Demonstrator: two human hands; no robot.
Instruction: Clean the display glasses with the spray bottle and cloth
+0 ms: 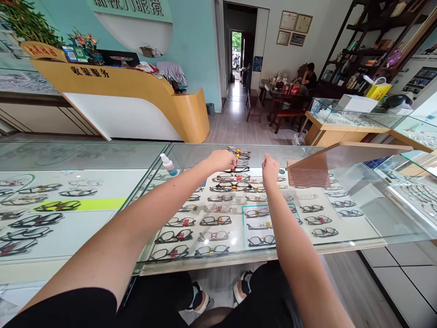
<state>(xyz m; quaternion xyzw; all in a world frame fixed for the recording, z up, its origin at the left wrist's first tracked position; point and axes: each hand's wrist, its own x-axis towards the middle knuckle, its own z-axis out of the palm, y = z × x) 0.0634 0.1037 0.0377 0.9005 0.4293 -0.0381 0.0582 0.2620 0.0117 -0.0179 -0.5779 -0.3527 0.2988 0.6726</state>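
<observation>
My left hand (221,161) reaches over the glass counter (205,268), its fingers closed at the side of a small stack of eyeglasses (239,152) on the glass top. Just right of that stack, my right hand (270,169) is raised with its fingers curled together; anything between them is hidden. A dark-framed pair of glasses (235,187) lies nearer to me, between my forearms. Rows of eyeglasses (215,220) are laid out on white under the glass. My right forearm covers part of a blue-edged tray (244,228).
A white bottle (168,164) stands left of my left hand. To the right are a striped brown mat (309,175) and a slanted wooden board (355,157). Beyond the counter are a yellow-and-white desk (129,100) and a seated person (309,77) at a dark table.
</observation>
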